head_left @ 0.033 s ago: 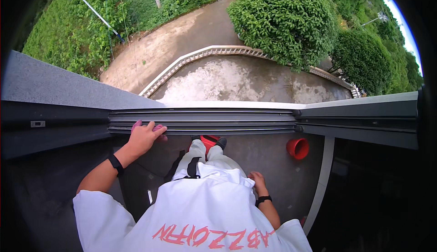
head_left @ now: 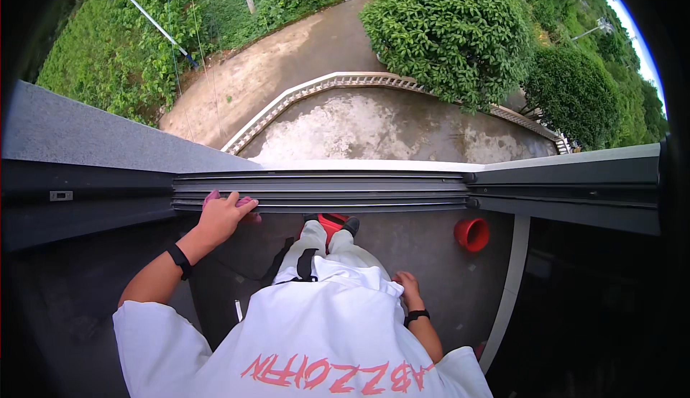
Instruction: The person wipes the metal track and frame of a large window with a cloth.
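Note:
My left hand (head_left: 219, 220) presses a pink cloth (head_left: 249, 204) onto the dark grey window track (head_left: 345, 191), near its left end. The cloth bunches under my fingers and shows on both sides of them; the rest is hidden by the hand. Grooves and thin raised rails run along the track. By my right hip hangs my right hand (head_left: 410, 287), its fingers loosely curled beside the white shirt, with nothing visible in it. The fingertips are partly hidden.
A red bucket or pot (head_left: 471, 235) sits on the dark floor to the right. Something red (head_left: 332, 221) lies by my feet. Dark window frames (head_left: 568, 186) flank the opening. Beyond the white sill lie a paved yard (head_left: 359, 128), a curved balustrade (head_left: 287, 99) and trees (head_left: 449, 35).
My left hand has shifted slightly left along the track with the pink cloth. My right hand stays by my hip.

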The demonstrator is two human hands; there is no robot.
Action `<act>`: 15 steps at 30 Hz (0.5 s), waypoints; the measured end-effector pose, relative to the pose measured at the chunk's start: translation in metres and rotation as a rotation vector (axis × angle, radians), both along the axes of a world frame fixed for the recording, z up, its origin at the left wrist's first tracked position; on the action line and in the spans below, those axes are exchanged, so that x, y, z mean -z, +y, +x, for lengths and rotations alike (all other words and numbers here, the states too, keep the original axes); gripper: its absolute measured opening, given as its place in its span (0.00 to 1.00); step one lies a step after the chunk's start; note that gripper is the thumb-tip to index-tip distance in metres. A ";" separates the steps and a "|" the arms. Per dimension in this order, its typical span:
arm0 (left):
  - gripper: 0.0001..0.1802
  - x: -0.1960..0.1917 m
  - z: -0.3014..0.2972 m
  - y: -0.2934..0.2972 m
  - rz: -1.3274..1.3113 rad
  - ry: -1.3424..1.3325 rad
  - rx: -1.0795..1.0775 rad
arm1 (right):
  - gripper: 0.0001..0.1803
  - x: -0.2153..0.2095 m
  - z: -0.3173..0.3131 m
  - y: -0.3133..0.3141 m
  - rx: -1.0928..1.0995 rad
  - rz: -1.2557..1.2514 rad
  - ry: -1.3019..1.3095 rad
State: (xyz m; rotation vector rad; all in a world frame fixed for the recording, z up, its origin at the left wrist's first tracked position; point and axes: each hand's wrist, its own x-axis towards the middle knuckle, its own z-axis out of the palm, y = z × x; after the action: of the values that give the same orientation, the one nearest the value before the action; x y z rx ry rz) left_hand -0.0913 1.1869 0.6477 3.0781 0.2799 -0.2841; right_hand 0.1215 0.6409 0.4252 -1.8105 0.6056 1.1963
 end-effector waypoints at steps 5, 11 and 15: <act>0.16 -0.009 -0.022 0.013 -0.040 0.107 -0.117 | 0.16 0.019 -0.024 -0.025 -0.031 0.010 -0.042; 0.08 -0.031 -0.008 0.018 0.060 0.321 -0.038 | 0.12 -0.007 -0.037 -0.014 -0.152 -0.090 -0.020; 0.07 -0.038 -0.007 0.030 0.115 0.299 -0.083 | 0.12 0.000 -0.030 -0.018 -0.053 -0.052 -0.028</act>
State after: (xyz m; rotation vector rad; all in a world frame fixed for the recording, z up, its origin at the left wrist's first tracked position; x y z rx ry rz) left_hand -0.0984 1.2167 0.6854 3.1175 0.4465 -0.7508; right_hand 0.0913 0.6228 0.4252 -1.8946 0.5803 1.1985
